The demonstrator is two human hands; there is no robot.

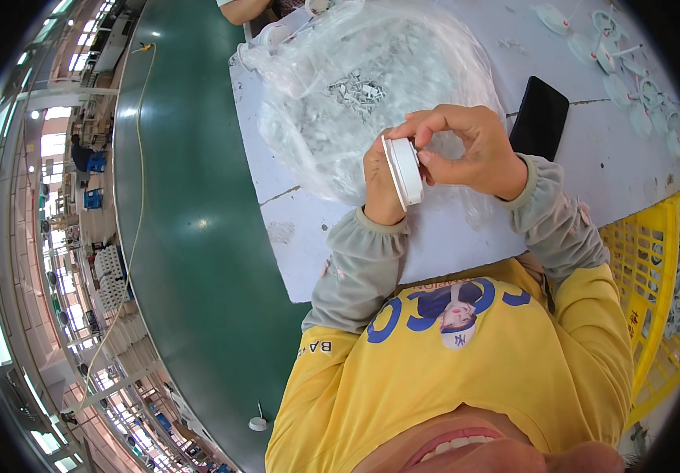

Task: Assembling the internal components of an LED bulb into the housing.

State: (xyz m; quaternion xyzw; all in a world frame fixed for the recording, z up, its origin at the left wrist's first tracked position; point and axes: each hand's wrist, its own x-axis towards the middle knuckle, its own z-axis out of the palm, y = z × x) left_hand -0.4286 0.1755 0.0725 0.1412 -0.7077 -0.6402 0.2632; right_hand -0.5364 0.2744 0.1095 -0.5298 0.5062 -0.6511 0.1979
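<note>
A round white plastic housing [403, 172] with a wider flange is held on edge over the near part of the table. My left hand [380, 183] is closed around it from the flange side, most of its fingers hidden behind it. At the opposite face my right hand [478, 148] pinches with thumb and forefinger curled together. Whatever sits between those fingertips is too small to make out. Just beyond both hands lies a large clear plastic bag [297, 87], spread open, with many small grey-white plastic pieces [358, 91] inside.
A black phone [541, 118] rests on the pale table [285, 229], right of my right hand. Several white round parts with wires [640, 94] lie at the far right. A yellow plastic crate [644, 276] stands beside my right arm. Another person's arm [244, 9] shows at the far edge.
</note>
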